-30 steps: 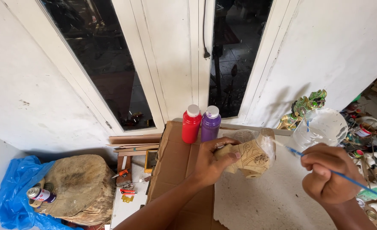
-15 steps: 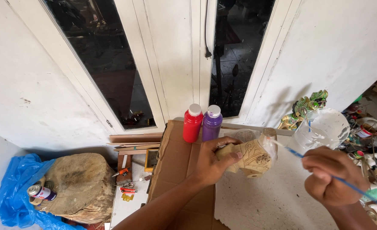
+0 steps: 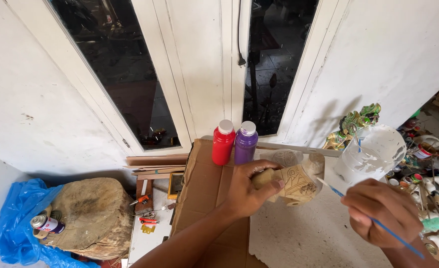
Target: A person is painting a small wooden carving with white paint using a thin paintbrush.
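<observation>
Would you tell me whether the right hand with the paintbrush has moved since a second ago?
Yes. The right hand has dropped slightly lower, away from the clear plastic cup, which stayed beside the bottles.

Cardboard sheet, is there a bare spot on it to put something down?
Yes. The cardboard sheet is bare left of the left hand, below the red bottle and purple bottle. The pale floor between both hands is free too. Beside the right hand, the small painted pieces crowd everything.

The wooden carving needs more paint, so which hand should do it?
Probably the right hand: it holds the blue paintbrush, tip close to the wooden carving. The left hand is busy gripping the carving.
</observation>
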